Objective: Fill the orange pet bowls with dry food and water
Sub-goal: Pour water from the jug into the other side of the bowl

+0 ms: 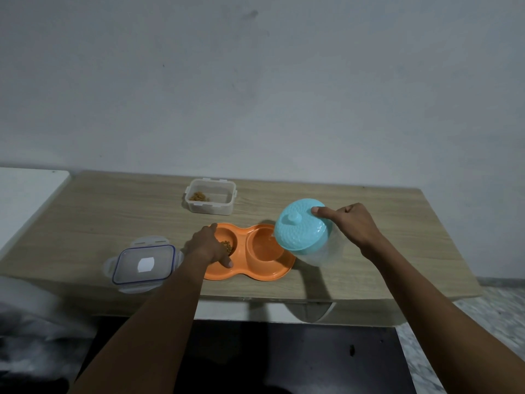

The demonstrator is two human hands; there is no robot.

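An orange double pet bowl [264,273] lies near the table's front edge. Its left cup holds some brown dry food [226,245]; the right cup [265,245] looks wet. My left hand [208,245] grips the bowl's left rim, thumb on the front lip. My right hand [350,226] holds a clear jug with a turquoise lid [302,227], tilted left so its spout hangs over the right cup, thumb pressing the lid.
A clear food container [210,200] with a little kibble stands at the back of the wooden table [383,251]. Its blue-rimmed lid [143,264] lies at the front left. A white surface [28,194] adjoins the table's left side.
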